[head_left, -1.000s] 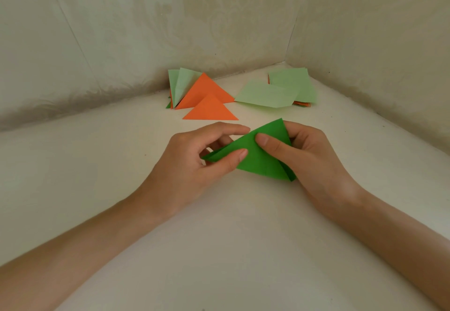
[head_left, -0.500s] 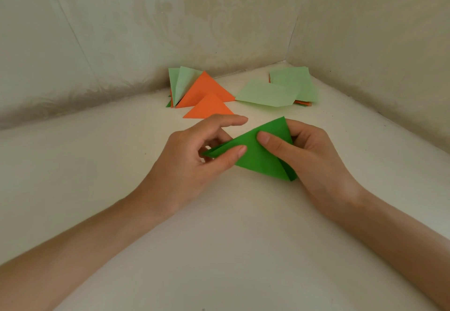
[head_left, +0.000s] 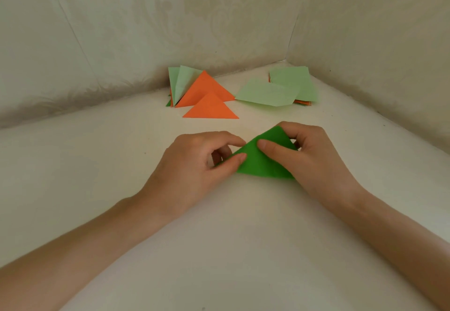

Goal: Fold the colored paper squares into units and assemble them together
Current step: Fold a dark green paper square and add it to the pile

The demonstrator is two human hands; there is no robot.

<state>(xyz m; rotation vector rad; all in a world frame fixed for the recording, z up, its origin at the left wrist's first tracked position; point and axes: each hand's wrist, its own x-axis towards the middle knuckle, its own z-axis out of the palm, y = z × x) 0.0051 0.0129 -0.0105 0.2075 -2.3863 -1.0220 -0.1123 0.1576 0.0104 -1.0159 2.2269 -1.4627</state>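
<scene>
Pinching the left corner of the folded green paper (head_left: 260, 164) between thumb and forefinger, my left hand (head_left: 194, 164) sits just left of the frame's centre, its other fingers curled under. My right hand (head_left: 314, 157) grips the same paper from the other side: the thumb lies flat across its face, and the fingers curl round behind its top corner. The paper is folded into a triangle and lies low on the white surface (head_left: 231, 237) between my two hands.

Above it in the frame, a small orange triangle (head_left: 210, 109) lies flat. Just behind that, a larger orange triangle (head_left: 204, 89) leans on some pale green folded pieces (head_left: 180, 81) near the wall (head_left: 146, 30). To the upper right of centre, pale green sheets (head_left: 267, 92) lie overlapped in the corner, with an edge of orange sheets (head_left: 302, 102) showing beneath them.
</scene>
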